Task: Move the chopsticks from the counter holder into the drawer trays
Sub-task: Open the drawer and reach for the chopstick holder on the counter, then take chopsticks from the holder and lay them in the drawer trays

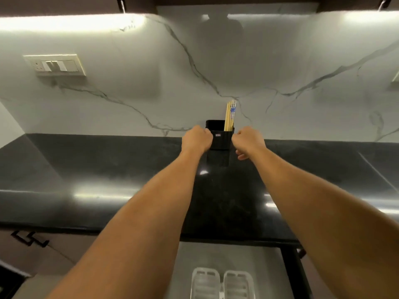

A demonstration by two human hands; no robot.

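The left hand [197,139] is curled with its fingers drawn together against the left side of the black holder [220,140], and the right hand [248,141] is curled the same way against the holder's right side, its thumb sticking out lower down. Whether each hand really grips the holder or only presses on it, I cannot tell, since the fingers are hidden behind the knuckles. Both bare forearms reach straight out from the bottom of the view. The holder stands upright on the dark, glossy tabletop [108,169], right against the white marble wall [129,93]. The chopsticks [230,115] stand in the right part of the holder, leaning slightly and rising well above its rim; they are pale wood, and some carry blue marks near the top. The left part of the holder looks dark and its contents cannot be made out. Below the tabletop edge, an open drawer [269,268] shows two clear plastic trays [222,283] side by side, with ribbed compartments. A switch plate [55,65] sits on the wall far to the left, and a dark cabinet handle [29,238] shows at lower left
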